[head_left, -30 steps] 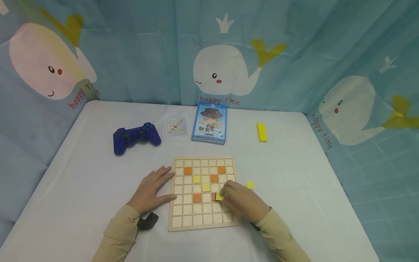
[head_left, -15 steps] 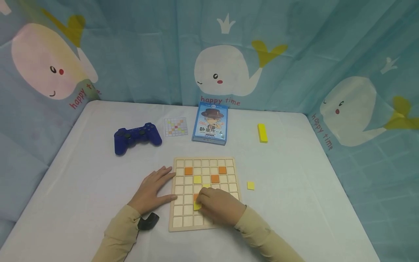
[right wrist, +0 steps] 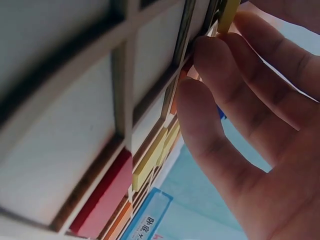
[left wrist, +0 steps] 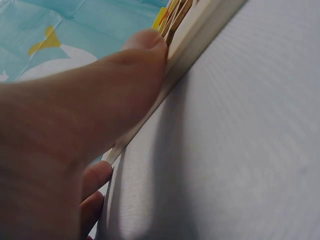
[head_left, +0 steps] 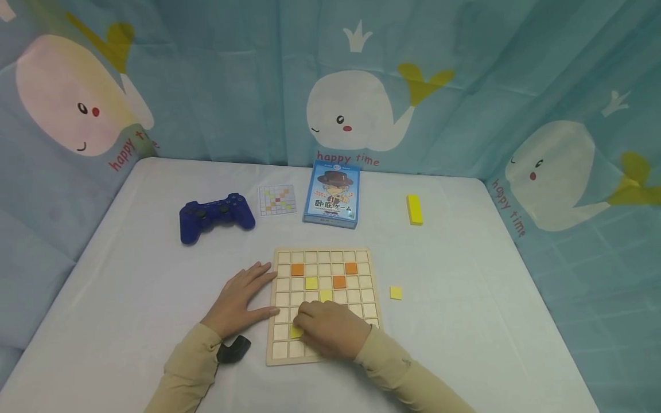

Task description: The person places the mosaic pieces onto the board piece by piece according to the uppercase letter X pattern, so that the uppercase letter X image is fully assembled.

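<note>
A wooden grid board (head_left: 272,358) lies on the table, with orange tiles (head_left: 297,269) and yellow tiles (head_left: 311,283) in some squares. My right hand (head_left: 333,328) is over its lower left part and pinches a yellow tile (head_left: 296,332) at a square in the second column; the same yellow tile (right wrist: 228,16) shows by the fingertips in the right wrist view. There, a red tile (right wrist: 104,196) sits in the grid, hidden by my hand in the head view. My left hand (head_left: 240,302) touches the board's left edge with fingers extended.
A loose yellow tile (head_left: 395,293) lies right of the board. Behind stand a blue game controller (head_left: 217,217), a pattern card (head_left: 277,200), a blue game box (head_left: 333,195) and a yellow block (head_left: 415,210). A curtain (head_left: 232,86) hangs beyond the table.
My right hand has moved left across the board with the yellow tile, from by the red tile to the second column. My left hand has stayed in place.
</note>
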`<state>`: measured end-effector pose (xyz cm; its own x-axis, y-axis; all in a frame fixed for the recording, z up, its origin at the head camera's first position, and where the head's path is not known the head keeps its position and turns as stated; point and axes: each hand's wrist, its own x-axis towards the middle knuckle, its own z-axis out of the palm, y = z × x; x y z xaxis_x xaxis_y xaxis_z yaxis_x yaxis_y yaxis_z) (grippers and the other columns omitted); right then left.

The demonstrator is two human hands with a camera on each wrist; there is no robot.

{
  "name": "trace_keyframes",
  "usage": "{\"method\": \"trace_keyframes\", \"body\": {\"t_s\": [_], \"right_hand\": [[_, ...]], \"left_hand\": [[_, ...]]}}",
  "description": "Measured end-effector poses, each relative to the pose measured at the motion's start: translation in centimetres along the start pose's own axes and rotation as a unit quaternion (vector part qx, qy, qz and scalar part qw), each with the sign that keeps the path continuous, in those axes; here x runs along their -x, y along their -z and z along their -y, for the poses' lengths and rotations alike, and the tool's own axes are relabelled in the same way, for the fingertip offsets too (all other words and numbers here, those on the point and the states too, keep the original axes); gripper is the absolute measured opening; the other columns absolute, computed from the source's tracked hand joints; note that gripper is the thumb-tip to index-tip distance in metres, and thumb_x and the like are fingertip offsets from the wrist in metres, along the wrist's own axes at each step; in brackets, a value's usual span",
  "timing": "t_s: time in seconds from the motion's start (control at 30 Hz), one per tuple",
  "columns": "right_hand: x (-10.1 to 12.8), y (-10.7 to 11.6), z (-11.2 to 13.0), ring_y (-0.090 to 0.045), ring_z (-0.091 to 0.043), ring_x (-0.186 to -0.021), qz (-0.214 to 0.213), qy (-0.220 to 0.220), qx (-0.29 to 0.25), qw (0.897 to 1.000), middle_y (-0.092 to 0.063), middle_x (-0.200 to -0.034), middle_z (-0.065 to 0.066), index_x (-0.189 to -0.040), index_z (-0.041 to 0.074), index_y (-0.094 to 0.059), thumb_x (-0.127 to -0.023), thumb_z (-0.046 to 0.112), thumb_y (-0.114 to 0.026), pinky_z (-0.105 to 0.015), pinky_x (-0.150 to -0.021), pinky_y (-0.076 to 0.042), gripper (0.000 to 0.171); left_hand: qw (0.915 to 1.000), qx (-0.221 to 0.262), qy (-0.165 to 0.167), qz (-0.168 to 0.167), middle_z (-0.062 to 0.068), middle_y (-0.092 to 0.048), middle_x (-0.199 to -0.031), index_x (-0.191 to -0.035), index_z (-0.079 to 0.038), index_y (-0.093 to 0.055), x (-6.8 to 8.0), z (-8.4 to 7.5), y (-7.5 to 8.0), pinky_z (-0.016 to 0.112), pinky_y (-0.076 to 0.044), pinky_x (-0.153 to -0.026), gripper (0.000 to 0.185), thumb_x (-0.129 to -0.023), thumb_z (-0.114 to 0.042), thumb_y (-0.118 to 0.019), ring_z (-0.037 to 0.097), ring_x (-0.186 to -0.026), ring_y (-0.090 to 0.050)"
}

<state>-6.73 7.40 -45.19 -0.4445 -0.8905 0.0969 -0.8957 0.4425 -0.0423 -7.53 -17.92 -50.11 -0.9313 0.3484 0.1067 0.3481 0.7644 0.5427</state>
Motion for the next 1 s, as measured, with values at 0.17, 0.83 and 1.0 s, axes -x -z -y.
{"method": "trace_keyframes", "body": {"t_s": [0.17,0.83,1.0], "right_hand": [[-0.22,-0.25,0.08,-0.055,-0.001,-0.078,0.006,0.004,0.006,1.0,-0.059,-0.094,0.011,-0.103,0.021,-0.064,-0.089,0.029,-0.067,-0.013,-0.069,-0.051,0.016],[-0.33,-0.18,-0.06,-0.053,-0.001,-0.078,0.008,0.006,-0.015,1.0,-0.056,-0.093,0.011,-0.101,0.023,-0.063,-0.088,0.027,-0.069,-0.01,-0.066,-0.047,0.015],[-0.35,-0.24,-0.09,-0.053,-0.001,-0.078,0.006,0.005,-0.017,1.0,-0.056,-0.092,0.012,-0.102,0.023,-0.063,-0.088,0.026,-0.069,-0.011,-0.066,-0.047,0.016]], "left_hand": [[1.0,-0.002,0.002,0.002,0.007,-0.038,-0.152,-0.142,-0.016,-0.047,0.01,0.06,-0.06,0.05,-0.019,-0.118,0.076,-0.08,-0.054,-0.07,0.032,-0.142,-0.028],[1.0,-0.002,0.003,0.0,0.007,-0.037,-0.152,-0.142,-0.016,-0.047,0.06,0.12,-0.11,0.05,-0.018,-0.119,0.076,-0.08,-0.054,-0.07,0.032,-0.143,-0.027],[1.0,0.0,0.004,0.001,0.007,-0.037,-0.152,-0.142,-0.016,-0.047,0.02,0.08,-0.11,0.05,-0.018,-0.119,0.077,-0.08,-0.054,-0.07,0.032,-0.143,-0.027]]}}
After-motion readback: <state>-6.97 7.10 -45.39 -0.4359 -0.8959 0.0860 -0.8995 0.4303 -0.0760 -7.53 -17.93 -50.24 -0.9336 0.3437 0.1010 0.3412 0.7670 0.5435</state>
